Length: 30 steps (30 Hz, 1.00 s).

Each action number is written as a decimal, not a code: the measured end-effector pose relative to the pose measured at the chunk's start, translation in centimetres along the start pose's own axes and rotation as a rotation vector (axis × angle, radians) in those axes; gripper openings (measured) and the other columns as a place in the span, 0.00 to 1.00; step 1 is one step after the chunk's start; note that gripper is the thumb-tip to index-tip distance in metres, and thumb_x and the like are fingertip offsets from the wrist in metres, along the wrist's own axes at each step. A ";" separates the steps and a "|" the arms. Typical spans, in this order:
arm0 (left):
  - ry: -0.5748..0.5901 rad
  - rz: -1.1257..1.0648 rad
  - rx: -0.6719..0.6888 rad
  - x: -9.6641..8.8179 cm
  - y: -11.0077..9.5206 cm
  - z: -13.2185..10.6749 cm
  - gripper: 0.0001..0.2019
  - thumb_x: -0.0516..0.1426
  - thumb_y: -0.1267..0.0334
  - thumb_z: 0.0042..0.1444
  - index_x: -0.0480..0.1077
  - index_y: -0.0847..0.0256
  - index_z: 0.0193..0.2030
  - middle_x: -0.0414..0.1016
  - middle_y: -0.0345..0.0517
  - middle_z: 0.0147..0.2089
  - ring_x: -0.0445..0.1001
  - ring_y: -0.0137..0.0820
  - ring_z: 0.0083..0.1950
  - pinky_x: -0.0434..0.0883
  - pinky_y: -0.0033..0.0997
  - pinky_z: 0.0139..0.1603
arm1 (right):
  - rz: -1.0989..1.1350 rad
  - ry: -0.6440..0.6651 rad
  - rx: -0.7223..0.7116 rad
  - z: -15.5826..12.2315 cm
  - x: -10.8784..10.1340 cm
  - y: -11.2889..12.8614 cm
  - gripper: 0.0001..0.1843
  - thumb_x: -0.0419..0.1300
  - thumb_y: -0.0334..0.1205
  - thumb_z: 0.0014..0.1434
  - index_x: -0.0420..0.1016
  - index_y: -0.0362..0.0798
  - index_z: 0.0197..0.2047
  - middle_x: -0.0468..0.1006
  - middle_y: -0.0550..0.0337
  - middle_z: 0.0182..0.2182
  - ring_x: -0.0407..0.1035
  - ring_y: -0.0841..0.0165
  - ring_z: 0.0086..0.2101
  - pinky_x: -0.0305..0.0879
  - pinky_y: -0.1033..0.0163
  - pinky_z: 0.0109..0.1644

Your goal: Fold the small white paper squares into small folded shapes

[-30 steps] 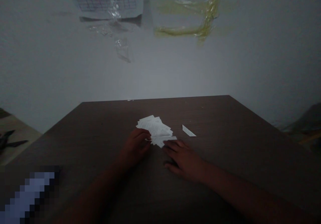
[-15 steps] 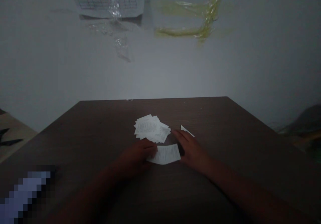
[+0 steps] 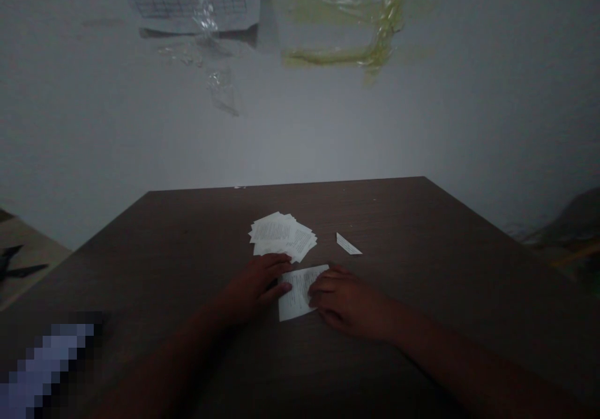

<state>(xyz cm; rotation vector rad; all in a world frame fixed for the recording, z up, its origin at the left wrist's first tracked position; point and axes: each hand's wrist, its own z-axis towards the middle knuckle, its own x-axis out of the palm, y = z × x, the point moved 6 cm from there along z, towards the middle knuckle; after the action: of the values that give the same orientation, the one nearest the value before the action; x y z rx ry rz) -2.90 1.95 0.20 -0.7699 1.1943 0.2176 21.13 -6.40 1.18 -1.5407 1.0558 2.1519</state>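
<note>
Head view, dim light. Dark tabletop (image 3: 422,294) fills the lower frame. Left hand (image 3: 255,284), centre, has fingers stretched flat on the left edge of a slip (image 3: 295,294). Right hand (image 3: 344,300) has fingers bunched at its right edge; pinching or only pressing, cannot tell. Pile (image 3: 281,237) of printed sheets sits just above the hands. Scrap (image 3: 348,244) lies right of the pile. Slip looks thin, light, limp and easily creased, likely to slide on wood; best lifted by an edge or corner.

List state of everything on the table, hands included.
printed slip, lying on table, between both hands
left hand, fingers on slip's left edge, grip unclear
right hand, fingers on slip's right edge, grip unclear
pile of slips, fanned loosely, just beyond the hands
small strip, lying alone, right of pile
</note>
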 end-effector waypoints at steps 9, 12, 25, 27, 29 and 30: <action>0.117 0.025 -0.049 0.5 -0.1 0.9 0.30 0.59 0.45 0.90 0.76 0.48 0.91 0.68 0.55 0.98 0.68 0.59 0.96 0.67 0.67 0.98 | 0.014 0.013 -0.043 -0.1 0.5 -0.2 0.16 0.71 0.34 0.81 0.92 0.50 0.67 0.95 0.44 0.61 0.88 0.48 0.66 0.75 0.33 0.85; 0.077 -0.014 -0.021 0.4 -0.4 0.9 0.28 0.59 0.47 0.90 0.78 0.49 0.88 0.73 0.57 0.95 0.71 0.58 0.94 0.70 0.65 0.96 | 0.032 -0.046 -0.083 -0.1 0.8 -0.4 0.16 0.72 0.34 0.82 0.92 0.50 0.68 0.95 0.44 0.62 0.88 0.50 0.66 0.77 0.38 0.84; 0.072 0.011 0.062 0.3 -2.1 0.8 0.20 0.74 0.61 0.76 0.86 0.53 0.71 0.87 0.58 0.79 0.83 0.56 0.81 0.79 0.62 0.87 | -0.047 -0.232 0.112 -0.8 -1.3 -3.3 0.10 0.76 0.43 0.80 0.90 0.51 0.60 0.93 0.45 0.55 0.89 0.48 0.55 0.90 0.43 0.62; 0.091 0.022 0.057 0.3 -2.4 0.8 0.23 0.76 0.58 0.75 0.87 0.53 0.73 0.86 0.60 0.81 0.82 0.60 0.84 0.76 0.65 0.90 | -0.120 -0.244 0.180 -1.1 -1.6 -3.8 0.08 0.72 0.43 0.83 0.91 0.51 0.58 0.94 0.44 0.52 0.89 0.45 0.55 0.90 0.40 0.61; 0.115 0.041 0.042 0.4 -2.5 0.7 0.25 0.76 0.56 0.76 0.87 0.52 0.76 0.85 0.59 0.85 0.79 0.61 0.87 0.72 0.68 0.93 | -0.168 -0.216 0.171 -1.4 -1.6 -3.7 0.09 0.70 0.43 0.84 0.91 0.51 0.59 0.95 0.44 0.51 0.89 0.45 0.54 0.90 0.38 0.62; 0.126 0.042 0.042 0.4 -2.6 0.7 0.26 0.77 0.54 0.76 0.87 0.52 0.77 0.85 0.59 0.85 0.79 0.61 0.87 0.71 0.68 0.93 | -0.179 -0.202 0.164 -1.5 -1.5 -3.5 0.10 0.69 0.42 0.84 0.92 0.51 0.60 0.95 0.43 0.53 0.90 0.44 0.56 0.90 0.38 0.63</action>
<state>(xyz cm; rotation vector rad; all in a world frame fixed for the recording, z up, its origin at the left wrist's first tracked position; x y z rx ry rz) -0.82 0.34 1.06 -0.7310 1.3315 0.1803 24.83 -4.79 0.94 -1.2635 0.9620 1.9968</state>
